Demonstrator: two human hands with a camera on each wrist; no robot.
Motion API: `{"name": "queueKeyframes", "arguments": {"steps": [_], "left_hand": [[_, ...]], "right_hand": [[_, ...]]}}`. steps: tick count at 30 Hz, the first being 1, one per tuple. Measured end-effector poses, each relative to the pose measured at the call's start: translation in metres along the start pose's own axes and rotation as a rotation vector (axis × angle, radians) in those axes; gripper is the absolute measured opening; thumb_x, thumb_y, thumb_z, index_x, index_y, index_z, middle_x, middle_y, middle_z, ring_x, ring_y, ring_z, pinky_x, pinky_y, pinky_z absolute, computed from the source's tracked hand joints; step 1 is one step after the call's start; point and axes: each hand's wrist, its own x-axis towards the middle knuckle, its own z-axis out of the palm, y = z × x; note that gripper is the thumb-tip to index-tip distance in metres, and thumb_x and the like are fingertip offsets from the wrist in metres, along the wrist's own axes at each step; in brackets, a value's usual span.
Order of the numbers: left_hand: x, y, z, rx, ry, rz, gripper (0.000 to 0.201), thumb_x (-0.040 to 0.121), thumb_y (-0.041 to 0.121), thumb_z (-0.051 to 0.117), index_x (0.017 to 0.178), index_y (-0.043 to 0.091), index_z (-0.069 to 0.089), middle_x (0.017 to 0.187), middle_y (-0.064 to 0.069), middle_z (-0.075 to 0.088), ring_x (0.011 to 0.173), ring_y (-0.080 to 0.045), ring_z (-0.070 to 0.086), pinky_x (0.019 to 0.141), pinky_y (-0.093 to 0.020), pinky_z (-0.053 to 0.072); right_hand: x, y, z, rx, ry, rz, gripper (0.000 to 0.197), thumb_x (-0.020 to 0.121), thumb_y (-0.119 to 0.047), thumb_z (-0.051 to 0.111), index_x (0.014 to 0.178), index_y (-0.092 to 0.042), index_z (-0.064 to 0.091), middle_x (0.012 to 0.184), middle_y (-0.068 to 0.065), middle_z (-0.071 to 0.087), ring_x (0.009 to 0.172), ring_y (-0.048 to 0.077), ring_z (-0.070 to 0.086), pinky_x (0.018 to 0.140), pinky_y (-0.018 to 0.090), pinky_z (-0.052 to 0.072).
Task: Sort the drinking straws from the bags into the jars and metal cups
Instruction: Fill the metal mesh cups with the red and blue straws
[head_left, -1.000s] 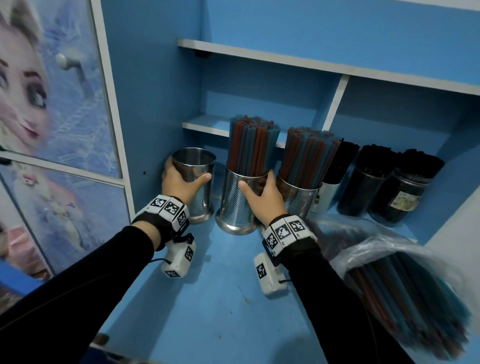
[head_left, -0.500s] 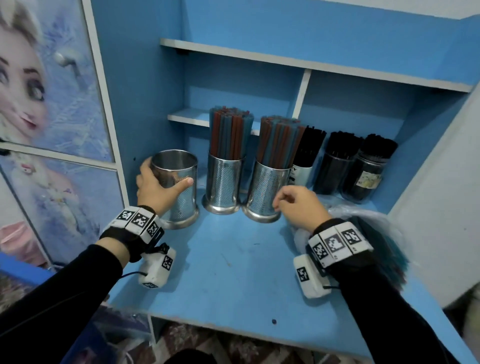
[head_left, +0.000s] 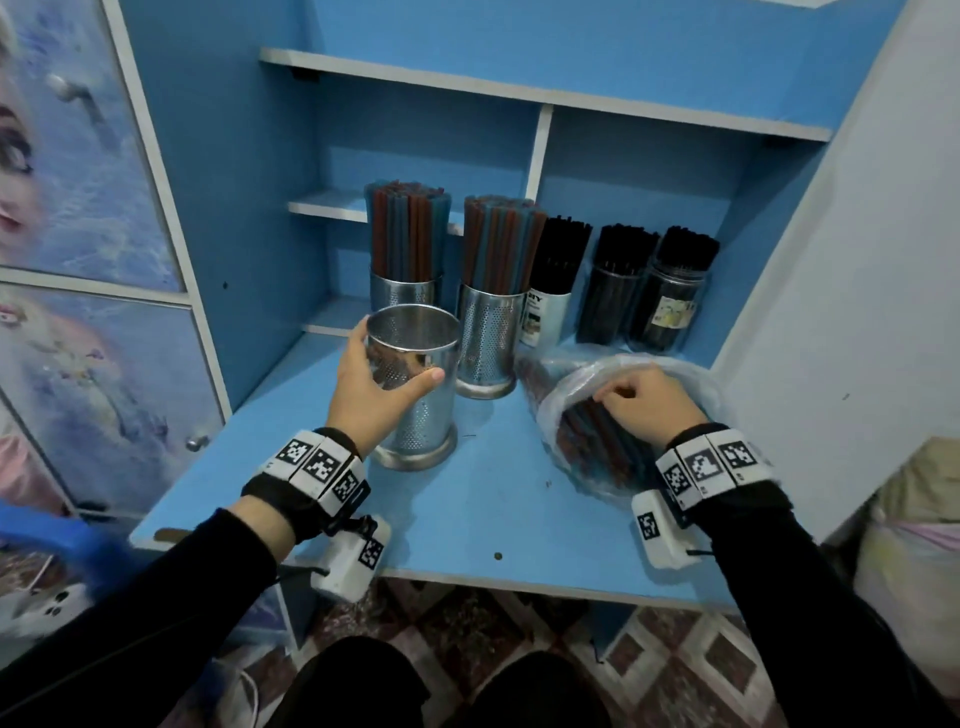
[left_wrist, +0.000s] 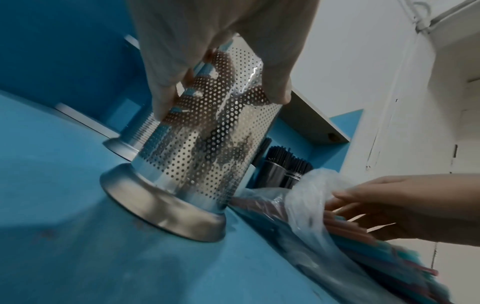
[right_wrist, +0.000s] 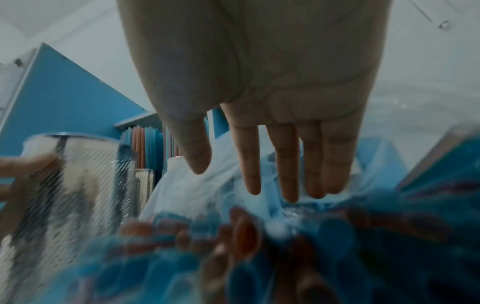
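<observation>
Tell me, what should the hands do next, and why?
Probably the right hand should close on a bunch of straws in the bag and lift them out. Its fingers are straight at the bag's mouth, holding nothing, while the left hand grips the empty cup right beside it.

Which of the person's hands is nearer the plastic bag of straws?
Right. The right hand reaches into the plastic bag; the left hand grips the empty metal cup beside it.

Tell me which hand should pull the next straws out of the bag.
Right. The right hand already lies at the open bag, its fingers straight over the straws. The left hand grips the empty cup and probably should keep steadying it.
</observation>
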Motion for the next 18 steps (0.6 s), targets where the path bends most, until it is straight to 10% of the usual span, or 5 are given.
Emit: {"name": "queueKeyframes", "arguments": {"steps": [5,10,14,18], "left_hand": [[-0.008,0.014,0.036,-0.042,-0.066,0.016,0.098,0.073,0.026,0.085,0.150,0.022,0.024,0.142,0.002,0.044,0.131,-0.018,0.045,0.113,-0.040,0.037],[-0.012,0.019,0.051,-0.057,-0.053,0.020,0.100,0.076,0.021,0.083,0.153,0.017,0.019,0.137,0.009,0.039,0.125,-0.003,0.039,0.100,-0.010,0.033],[-0.017,0.028,0.051,0.084,0.066,0.061,0.105,0.073,0.023,0.085,0.153,0.017,0.017,0.153,-0.005,0.026,0.141,-0.017,0.026,0.117,-0.032,0.022],[-0.031,0.052,0.063,0.258,0.268,0.396,0.070,0.073,0.026,0.078,0.134,0.023,0.045,0.127,-0.006,0.037,0.123,-0.018,0.035,0.107,-0.030,0.026]], "right_hand": [[0.002,0.001,0.011,-0.168,-0.181,0.175,0.052,0.091,-0.056,0.053,0.129,-0.020,0.061,0.131,0.003,0.061,0.121,0.026,0.056,0.102,0.031,0.041],[0.003,0.001,0.027,-0.363,-0.213,0.137,0.057,0.092,-0.055,0.051,0.143,-0.029,0.043,0.142,0.009,0.051,0.131,0.032,0.044,0.109,0.041,0.035],[0.006,0.003,0.030,-0.417,-0.276,0.138,0.047,0.098,-0.044,0.044,0.143,-0.046,0.036,0.141,0.019,0.038,0.125,0.041,0.043,0.109,0.045,0.035],[0.007,0.005,0.033,-0.351,-0.302,0.084,0.046,0.097,-0.030,0.049,0.139,-0.046,0.045,0.138,0.015,0.040,0.119,0.036,0.049,0.108,0.042,0.037]]}}
